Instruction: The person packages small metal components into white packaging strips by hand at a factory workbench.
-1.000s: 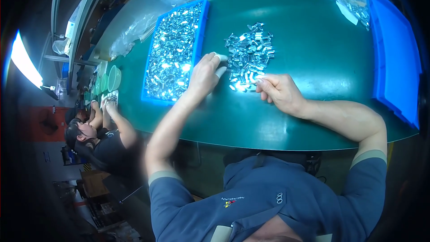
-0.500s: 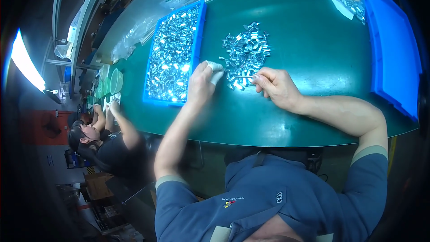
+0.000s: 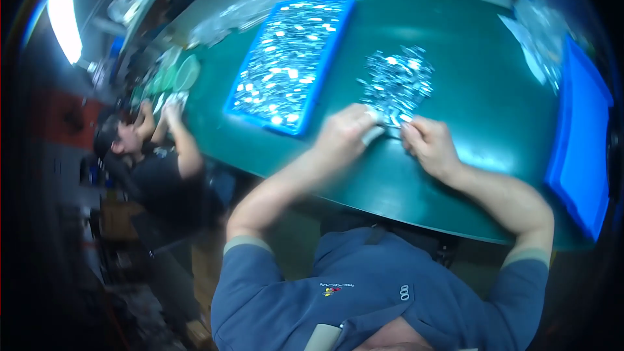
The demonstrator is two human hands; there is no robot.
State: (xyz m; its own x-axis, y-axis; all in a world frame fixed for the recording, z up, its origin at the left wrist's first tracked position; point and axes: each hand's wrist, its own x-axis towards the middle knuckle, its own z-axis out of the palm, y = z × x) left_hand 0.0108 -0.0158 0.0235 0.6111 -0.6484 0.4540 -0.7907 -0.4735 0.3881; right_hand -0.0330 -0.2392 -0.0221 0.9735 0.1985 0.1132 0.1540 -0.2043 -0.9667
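A loose pile of small shiny metal parts (image 3: 398, 83) lies on the green table (image 3: 481, 91). My left hand (image 3: 348, 133) rests at the pile's near edge, fingers curled around something pale, a small part or a finger cover; which one is blurred. My right hand (image 3: 430, 145) sits just to its right, fingertips pinched on a small metal part at the pile's edge. The two hands almost touch. Left of the pile stands a blue tray (image 3: 291, 65) filled with several more shiny metal parts.
A second blue tray (image 3: 582, 149) lies at the table's right edge, with clear plastic bags (image 3: 539, 32) behind it. Another person (image 3: 156, 162) in a dark shirt works at the table's left end beside green round objects (image 3: 182, 73). A bright lamp (image 3: 65, 13) glares far left.
The view has swung and blurred. Both hands have drawn closer together at the near edge of the pile; the left hand has turned inward toward the right.
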